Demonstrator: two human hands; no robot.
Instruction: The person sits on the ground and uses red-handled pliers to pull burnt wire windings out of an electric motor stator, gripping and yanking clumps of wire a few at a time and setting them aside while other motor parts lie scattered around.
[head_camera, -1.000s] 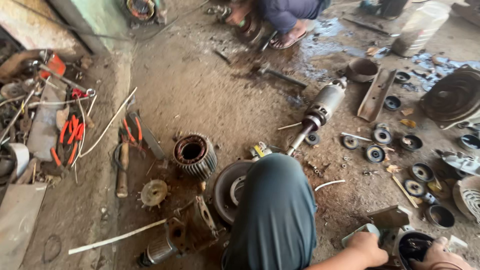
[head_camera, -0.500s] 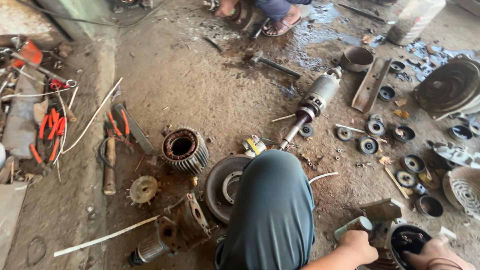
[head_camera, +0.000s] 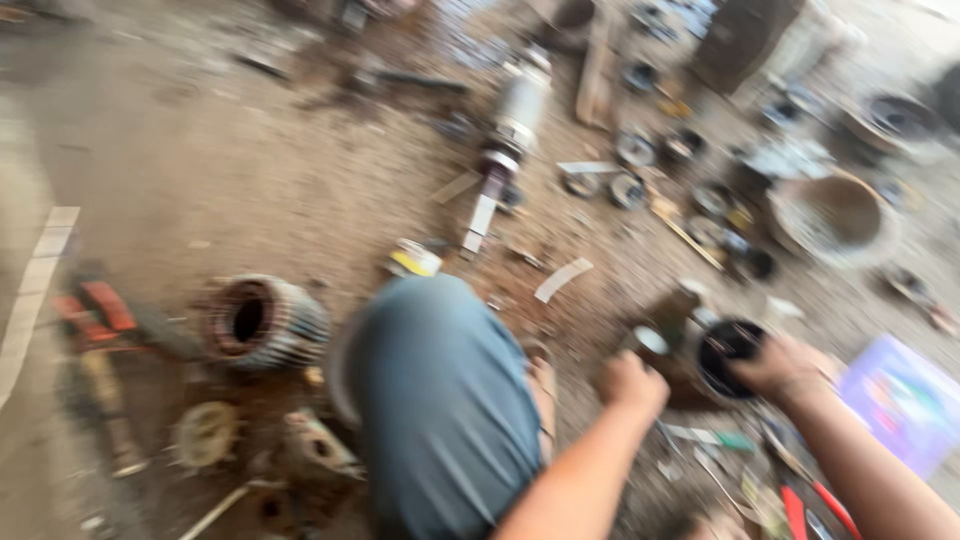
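Observation:
The picture is motion-blurred. My left hand (head_camera: 632, 384) is closed around the near side of a dark metal motor part (head_camera: 690, 340) that rests on the dirt floor. My right hand (head_camera: 780, 368) grips the rim of that part's round black opening (head_camera: 728, 350). My knee, in blue-grey trousers (head_camera: 440, 400), fills the lower middle, left of both hands.
A wound stator (head_camera: 262, 322) lies left of my knee. A motor rotor with its shaft (head_camera: 508, 130) lies farther out. Bearings and rings (head_camera: 640, 160), a round housing (head_camera: 830, 215), red-handled pliers (head_camera: 815, 505) and a purple box (head_camera: 900, 400) surround the hands.
The view has swung right and closer, so the hands and the dark part now sit higher in the picture. Both hands keep their hold on it.

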